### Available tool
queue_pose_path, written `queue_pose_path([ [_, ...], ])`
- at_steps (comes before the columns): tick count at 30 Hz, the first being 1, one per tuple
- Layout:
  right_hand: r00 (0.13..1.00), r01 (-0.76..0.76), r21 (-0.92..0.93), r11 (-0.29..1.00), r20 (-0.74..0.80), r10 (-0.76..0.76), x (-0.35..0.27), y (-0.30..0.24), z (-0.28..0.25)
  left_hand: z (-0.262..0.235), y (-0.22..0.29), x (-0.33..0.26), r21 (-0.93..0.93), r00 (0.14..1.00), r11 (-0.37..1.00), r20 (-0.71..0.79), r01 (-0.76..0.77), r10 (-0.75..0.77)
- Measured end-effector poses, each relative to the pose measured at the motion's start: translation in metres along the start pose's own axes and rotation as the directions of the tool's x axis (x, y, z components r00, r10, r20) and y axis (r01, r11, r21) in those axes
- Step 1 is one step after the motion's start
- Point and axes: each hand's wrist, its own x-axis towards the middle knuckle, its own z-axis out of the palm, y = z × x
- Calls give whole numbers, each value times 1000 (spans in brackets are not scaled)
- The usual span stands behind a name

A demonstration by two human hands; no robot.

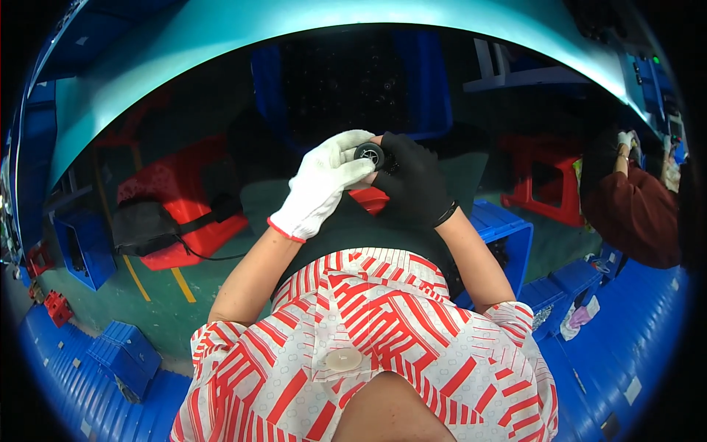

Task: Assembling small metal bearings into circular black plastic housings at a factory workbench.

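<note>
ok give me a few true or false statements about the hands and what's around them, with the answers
1. The left hand wears a white glove with a red cuff. True.
2. The right hand is bare. False: it wears a black glove.
3. Both hands hold a small round black part between them. True.
4. The hands rest flat on a tabletop. False: they are raised in front of the person's body, under a teal curved edge.
5. A blue bin sits to the person's right. True.
6. Nobody else is in view. False: another person in a dark red sleeve is at the right edge.
</note>
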Motion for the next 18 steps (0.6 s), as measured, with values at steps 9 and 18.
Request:
queue_pose_path([
  [9,996,79,-42,996,38,-77,2,-3,-3,1,1,-4,218,998,974,-2,-55,57],
  [18,998,64,-17,998,-19,-65,-7,-4,6,7,6,-4,434,999,901,-52,22,1],
])
